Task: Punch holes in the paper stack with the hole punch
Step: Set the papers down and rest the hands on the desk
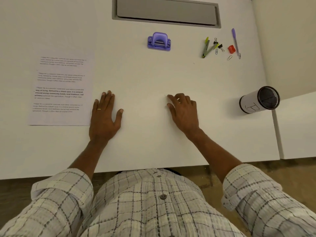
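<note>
Fingers [109, 96] of my left hand [104, 117] lie spread and empty on the surface [145, 76]; my right hand [183, 111] rests loosely open. Paper stack [62, 89] sits at left, reading "way of living"; purple hole punch [159, 41] upper centre.

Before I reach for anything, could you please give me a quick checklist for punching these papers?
1. Both hands free: left hand and right hand rest empty on the desk: ok.
2. Paper stack lying flat beside the left hand: ok.
3. Hole punch upright with a clear path to it: ok.
4. Paper inside the punch: not ok.
5. Sheet edges squared: cannot tell.
</note>
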`<control>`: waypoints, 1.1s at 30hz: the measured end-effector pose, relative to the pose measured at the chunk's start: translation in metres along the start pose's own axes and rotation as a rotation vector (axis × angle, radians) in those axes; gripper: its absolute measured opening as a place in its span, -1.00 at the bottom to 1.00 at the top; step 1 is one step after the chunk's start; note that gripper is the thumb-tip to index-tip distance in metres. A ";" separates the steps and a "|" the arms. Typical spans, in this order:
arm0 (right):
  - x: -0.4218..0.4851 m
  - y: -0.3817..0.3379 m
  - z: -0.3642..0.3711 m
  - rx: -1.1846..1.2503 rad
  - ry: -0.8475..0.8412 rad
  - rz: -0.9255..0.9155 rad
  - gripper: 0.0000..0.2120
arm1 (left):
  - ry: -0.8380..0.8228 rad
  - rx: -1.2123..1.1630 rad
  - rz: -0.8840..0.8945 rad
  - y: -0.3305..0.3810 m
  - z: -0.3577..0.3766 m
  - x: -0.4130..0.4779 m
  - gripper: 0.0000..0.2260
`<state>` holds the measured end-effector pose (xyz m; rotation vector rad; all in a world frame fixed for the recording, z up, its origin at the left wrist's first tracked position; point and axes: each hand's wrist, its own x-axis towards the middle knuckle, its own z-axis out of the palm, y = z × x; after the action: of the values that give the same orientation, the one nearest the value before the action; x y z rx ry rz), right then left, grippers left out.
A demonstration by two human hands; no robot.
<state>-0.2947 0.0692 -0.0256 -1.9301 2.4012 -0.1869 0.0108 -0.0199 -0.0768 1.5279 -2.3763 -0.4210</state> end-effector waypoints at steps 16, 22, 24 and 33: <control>0.007 0.001 0.002 0.016 -0.029 0.046 -0.58 | 0.001 0.001 -0.009 0.000 -0.001 0.001 -0.40; -0.004 -0.008 0.019 -0.028 -0.119 0.015 -0.49 | 0.001 -0.001 -0.018 0.001 -0.001 0.000 -0.41; -0.004 -0.012 0.020 -0.027 -0.112 -0.008 -0.50 | 0.001 -0.010 -0.021 0.001 -0.001 0.001 -0.40; 0.034 0.012 0.001 0.372 0.056 0.120 -0.76 | 0.014 -0.004 -0.012 -0.001 0.002 0.000 -0.40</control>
<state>-0.3136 0.0387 -0.0267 -1.6321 2.3008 -0.6370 0.0111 -0.0205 -0.0789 1.5389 -2.3556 -0.4155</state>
